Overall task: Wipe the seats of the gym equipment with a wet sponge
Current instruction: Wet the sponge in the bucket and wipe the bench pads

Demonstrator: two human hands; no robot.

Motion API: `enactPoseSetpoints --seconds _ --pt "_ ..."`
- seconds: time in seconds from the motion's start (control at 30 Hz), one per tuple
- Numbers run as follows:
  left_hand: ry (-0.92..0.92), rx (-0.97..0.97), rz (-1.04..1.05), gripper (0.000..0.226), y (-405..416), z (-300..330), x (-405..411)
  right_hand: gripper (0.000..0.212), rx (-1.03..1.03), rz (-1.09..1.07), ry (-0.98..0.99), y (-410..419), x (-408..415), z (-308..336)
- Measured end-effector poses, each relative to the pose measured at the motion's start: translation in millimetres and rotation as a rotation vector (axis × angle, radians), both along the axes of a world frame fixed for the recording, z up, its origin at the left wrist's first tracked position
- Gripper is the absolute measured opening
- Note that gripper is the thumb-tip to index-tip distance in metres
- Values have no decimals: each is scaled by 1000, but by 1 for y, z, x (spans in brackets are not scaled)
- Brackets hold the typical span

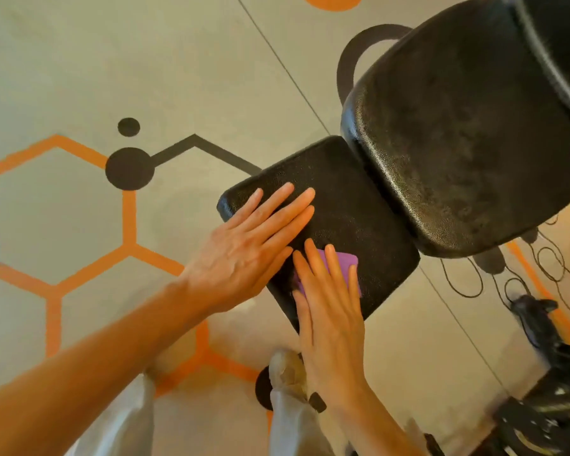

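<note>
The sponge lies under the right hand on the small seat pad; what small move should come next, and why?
Probably slide the sponge forward across the seat pad. The right hand presses it flat near the pad's close edge, the left hand rests flat beside it, and bare pad lies ahead.

Most of the sponge [341, 260] lies hidden under the flat fingers of the right hand [329, 311]; only a purple corner shows at its 1 o'clock. The left hand [244, 248] covers the 9 o'clock part of the seat [352, 218]. The backrest [468, 126] is cut off by the frame toward 2 o'clock. The machine parts [547, 399] at 4 o'clock are blurred beyond telling.
</note>
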State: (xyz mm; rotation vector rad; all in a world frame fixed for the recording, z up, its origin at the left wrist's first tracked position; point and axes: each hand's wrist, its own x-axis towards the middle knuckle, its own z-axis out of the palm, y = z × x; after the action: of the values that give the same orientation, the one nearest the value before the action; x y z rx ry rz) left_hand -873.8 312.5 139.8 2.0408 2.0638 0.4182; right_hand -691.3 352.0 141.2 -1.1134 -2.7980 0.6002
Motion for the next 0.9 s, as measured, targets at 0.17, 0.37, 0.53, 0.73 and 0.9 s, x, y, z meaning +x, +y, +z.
enactPoseSetpoints --seconds 0.17,0.37,0.53,0.73,0.9 --pt "162 -13 -298 58 7 -10 -21 47 46 -248 -23 -20 -9 -2" --pt "146 14 -347 57 7 -11 -25 43 151 -566 95 -44 -20 -5" --pt "112 85 -326 56 4 -17 -24 40 260 -616 233 -58 -20 -22" --pt "65 227 -305 52 3 -29 -22 42 435 -581 385 -71 -11 -52" --pt "85 360 -332 51 5 -38 -24 37 630 -492 394 -68 -6 -73"
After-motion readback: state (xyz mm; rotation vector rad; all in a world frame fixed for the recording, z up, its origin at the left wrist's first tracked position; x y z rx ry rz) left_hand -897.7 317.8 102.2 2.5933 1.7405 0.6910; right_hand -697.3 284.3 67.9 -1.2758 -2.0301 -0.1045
